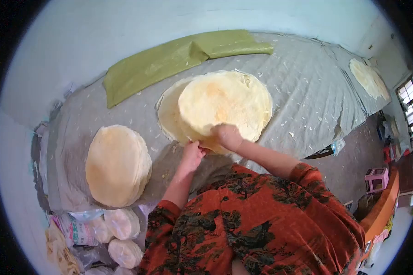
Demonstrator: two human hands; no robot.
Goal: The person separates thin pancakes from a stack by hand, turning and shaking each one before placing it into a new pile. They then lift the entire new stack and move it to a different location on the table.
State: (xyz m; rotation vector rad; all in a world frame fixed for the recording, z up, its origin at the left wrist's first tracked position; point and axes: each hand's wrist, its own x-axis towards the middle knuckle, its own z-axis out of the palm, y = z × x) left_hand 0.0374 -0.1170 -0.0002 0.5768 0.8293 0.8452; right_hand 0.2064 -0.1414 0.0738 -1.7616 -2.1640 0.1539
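A stack of large, round, thin flatbreads [225, 103] lies on the grey cloth in front of me, the upper ones shifted to the right of a lower one. At the near edge of this stack, my left hand [193, 153] is closed, its thumb and fingers pinching the rim of a flatbread. My right hand [229, 137] rests over the near part of the top flatbread. It is blurred and its fingers are curled under, so I cannot see whether they grip anything. To the left stands a second, neater stack of flatbreads [117, 167], apart from both hands.
Grey cloth [303, 101] covers the wide surface, strewn with crumbs. A folded olive-green sheet [160, 64] lies along the wall. One more flatbread [368, 79] is at far right. Bagged flatbreads [122, 223] sit lower left. A pink stool [376, 179] stands on the floor at right.
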